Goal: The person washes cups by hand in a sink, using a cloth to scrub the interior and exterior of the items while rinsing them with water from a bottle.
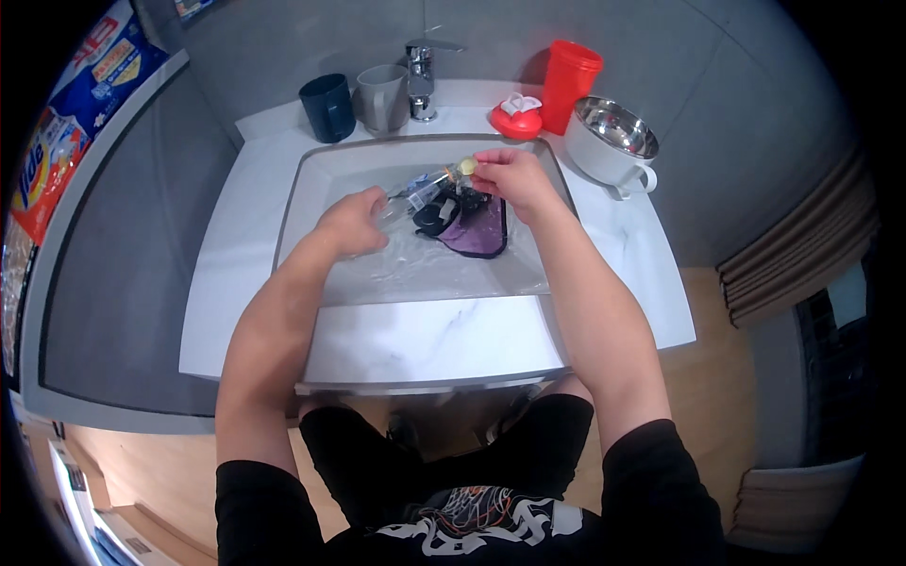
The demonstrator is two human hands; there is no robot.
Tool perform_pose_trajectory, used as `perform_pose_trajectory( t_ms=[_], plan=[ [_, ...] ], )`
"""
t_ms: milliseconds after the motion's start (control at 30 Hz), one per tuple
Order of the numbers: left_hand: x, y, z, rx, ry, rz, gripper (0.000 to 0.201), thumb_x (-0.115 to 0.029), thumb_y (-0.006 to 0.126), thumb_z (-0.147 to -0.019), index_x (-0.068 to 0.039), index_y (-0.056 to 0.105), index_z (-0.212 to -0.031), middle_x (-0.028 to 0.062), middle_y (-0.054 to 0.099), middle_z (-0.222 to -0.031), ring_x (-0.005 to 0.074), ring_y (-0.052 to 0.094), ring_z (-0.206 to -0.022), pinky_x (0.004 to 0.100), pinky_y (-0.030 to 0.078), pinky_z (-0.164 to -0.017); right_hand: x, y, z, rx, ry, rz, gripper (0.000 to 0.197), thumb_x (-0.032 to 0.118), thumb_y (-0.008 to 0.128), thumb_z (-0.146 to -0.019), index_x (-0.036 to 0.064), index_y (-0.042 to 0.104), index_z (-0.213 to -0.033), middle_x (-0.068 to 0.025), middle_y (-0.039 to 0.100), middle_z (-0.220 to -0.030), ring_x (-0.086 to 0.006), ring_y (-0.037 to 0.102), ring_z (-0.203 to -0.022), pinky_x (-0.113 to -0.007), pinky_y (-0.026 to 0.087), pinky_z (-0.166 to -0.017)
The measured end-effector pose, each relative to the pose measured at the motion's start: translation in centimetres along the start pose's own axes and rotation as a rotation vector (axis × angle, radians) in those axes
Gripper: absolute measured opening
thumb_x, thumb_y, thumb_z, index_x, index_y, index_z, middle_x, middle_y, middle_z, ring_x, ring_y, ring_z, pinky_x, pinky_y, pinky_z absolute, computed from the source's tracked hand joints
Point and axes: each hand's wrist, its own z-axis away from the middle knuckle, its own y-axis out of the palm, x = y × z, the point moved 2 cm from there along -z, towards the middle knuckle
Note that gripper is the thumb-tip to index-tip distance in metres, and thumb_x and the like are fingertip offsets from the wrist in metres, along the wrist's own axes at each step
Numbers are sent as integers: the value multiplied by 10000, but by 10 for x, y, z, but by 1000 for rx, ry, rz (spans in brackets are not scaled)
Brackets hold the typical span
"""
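A clear plastic bottle point(415, 196) with a small printed label lies tilted over the sink, its neck pointing to the upper right. My left hand point(355, 224) is closed around the bottle's lower end. At the neck, the fingers of my right hand point(514, 179) pinch a pale yellow cap point(466, 167); whether it is on the neck or just off it, I cannot tell. Under the bottle, a purple and black fabric item point(481, 229) lies in the water, partly covered by the bottle and my right hand. Shallow water covers the bottom of the pale sink point(326, 290).
Behind the sink stand a dark mug point(327, 108), a grey mug point(382, 99) and a chrome faucet point(421, 85). To the right are a red soap dish point(516, 121), a tall red container point(571, 85) and a white handled pot point(604, 156). Detergent bags point(57, 160) line the left.
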Motion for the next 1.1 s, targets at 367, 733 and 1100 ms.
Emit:
perform_pose_trajectory(
  t_ms=[367,733,1100],
  plan=[
    [7,7,-6,32,103,283,493,-85,787,-593,-30,544,-1019,58,580,-750,192,557,-709,337,469,-673,13,9,9,-131,-398,422,197,42,695,-821,-27,677,-1005,-69,705,-897,-129,655,-789,-274,522,-715],
    [7,3,-7,3,54,109,480,-107,754,-610,-37,557,-1041,92,624,-805,231,612,-756,349,500,-703,-2,-4,-3,-141,-374,652,191,124,712,-799,24,718,-962,-109,730,-895,-192,689,-785,-324,532,-743],
    [1,2,-4,83,-96,-467,409,-120,655,-732,-62,566,-1127,170,671,-1061,345,632,-1035,428,515,-851,-37,-7,-19,104,57,550,108,126,734,-744,54,727,-824,-67,703,-756,-152,648,-699,-311,520,-676]
  ],
)
